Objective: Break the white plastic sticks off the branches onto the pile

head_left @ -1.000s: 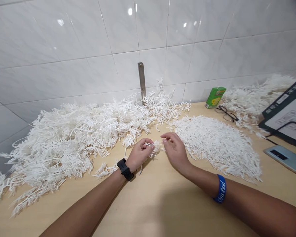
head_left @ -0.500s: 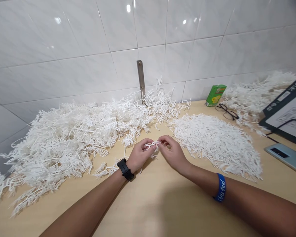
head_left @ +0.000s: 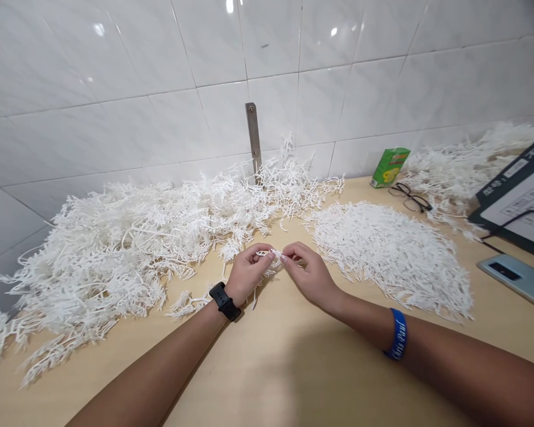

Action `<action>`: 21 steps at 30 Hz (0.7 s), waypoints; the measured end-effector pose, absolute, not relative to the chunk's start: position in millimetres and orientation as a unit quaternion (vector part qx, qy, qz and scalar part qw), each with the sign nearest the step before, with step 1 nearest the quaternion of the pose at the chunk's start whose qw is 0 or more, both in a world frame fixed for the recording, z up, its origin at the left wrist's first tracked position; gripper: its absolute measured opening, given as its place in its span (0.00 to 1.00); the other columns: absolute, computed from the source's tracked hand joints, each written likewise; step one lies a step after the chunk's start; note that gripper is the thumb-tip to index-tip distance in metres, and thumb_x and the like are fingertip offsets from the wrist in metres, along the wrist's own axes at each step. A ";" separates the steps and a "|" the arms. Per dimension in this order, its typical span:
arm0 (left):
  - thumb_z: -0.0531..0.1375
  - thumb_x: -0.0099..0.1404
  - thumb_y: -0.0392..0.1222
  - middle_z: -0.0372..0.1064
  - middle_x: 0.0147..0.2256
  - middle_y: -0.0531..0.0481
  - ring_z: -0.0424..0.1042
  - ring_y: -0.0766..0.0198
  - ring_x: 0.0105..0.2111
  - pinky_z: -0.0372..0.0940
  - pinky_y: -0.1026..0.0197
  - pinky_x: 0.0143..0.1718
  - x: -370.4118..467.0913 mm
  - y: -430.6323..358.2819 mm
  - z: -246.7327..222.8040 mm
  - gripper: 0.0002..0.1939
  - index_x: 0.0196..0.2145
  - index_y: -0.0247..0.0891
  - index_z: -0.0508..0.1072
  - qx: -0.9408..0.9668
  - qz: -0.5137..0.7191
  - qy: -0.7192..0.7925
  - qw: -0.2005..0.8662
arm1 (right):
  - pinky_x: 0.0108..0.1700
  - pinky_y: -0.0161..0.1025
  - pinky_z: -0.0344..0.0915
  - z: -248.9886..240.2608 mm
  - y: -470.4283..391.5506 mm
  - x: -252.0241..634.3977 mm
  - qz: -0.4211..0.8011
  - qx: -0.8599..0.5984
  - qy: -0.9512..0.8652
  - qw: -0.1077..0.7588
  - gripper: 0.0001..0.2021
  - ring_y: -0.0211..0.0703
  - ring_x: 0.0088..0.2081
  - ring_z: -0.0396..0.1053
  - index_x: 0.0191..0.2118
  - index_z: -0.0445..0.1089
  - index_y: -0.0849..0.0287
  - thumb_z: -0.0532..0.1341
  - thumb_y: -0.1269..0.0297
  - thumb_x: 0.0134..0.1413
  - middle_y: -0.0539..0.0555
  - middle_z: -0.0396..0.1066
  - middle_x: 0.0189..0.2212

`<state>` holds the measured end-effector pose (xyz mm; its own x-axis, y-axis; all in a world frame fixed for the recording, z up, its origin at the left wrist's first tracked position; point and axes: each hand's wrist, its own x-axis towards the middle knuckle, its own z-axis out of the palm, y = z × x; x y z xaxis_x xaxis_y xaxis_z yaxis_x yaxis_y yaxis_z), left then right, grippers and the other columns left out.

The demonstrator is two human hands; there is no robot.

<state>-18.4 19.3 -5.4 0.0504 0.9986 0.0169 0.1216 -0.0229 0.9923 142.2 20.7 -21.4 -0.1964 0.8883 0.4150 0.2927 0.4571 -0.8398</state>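
Note:
My left hand (head_left: 247, 274), with a black watch on the wrist, pinches a small white plastic sprig (head_left: 272, 256) just above the wooden table (head_left: 276, 367). My right hand (head_left: 309, 273), blue band on its wrist, grips the same sprig from the right side, fingertips touching the left hand's. A big tangled heap of white branched plastic pieces (head_left: 129, 249) lies to the left and behind. A flatter pile of loose white sticks (head_left: 391, 255) lies right of my right hand.
A green carton (head_left: 389, 167) and a pair of glasses (head_left: 410, 198) sit near the tiled wall. More white pieces (head_left: 463, 166) lie at the far right. A dark printed board (head_left: 520, 201) and a phone (head_left: 516, 279) lie at the right edge. A metal bracket (head_left: 252, 136) stands against the wall.
My right hand moved left from a short gap and closed on the sprig held by my left hand. The view tilted slightly.

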 end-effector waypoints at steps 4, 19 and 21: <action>0.65 0.53 0.52 0.63 0.19 0.56 0.58 0.72 0.20 0.54 0.68 0.23 -18.2 19.2 -3.1 0.18 0.35 0.34 0.75 0.545 0.461 0.512 0.477 | 0.40 0.39 0.62 -20.1 20.0 143.0 0.300 -0.429 -0.693 0.496 0.05 0.41 0.36 0.66 0.32 0.67 0.57 0.56 0.65 0.58 0.51 0.68 0.31; 0.63 0.55 0.51 0.66 0.21 0.53 0.54 0.72 0.19 0.49 0.67 0.21 -14.1 17.6 -6.1 0.17 0.33 0.33 0.79 0.593 0.431 0.534 0.421 | 0.42 0.42 0.62 -22.8 18.1 143.6 0.202 -0.399 -0.731 0.515 0.03 0.45 0.39 0.66 0.33 0.66 0.56 0.57 0.67 0.60 0.53 0.69 0.33; 0.64 0.54 0.51 0.66 0.20 0.53 0.55 0.72 0.19 0.50 0.67 0.22 -12.9 17.3 -5.4 0.17 0.33 0.32 0.79 0.584 0.436 0.537 0.424 | 0.42 0.42 0.62 -23.1 18.1 143.6 0.201 -0.399 -0.732 0.515 0.03 0.45 0.39 0.65 0.33 0.65 0.56 0.56 0.68 0.60 0.53 0.69 0.33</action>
<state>-12.9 17.3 -5.4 0.0427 0.9976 0.0543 0.2576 -0.0636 0.9642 143.6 18.1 -23.1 -0.1512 0.7910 0.5929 0.3769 0.6006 -0.7051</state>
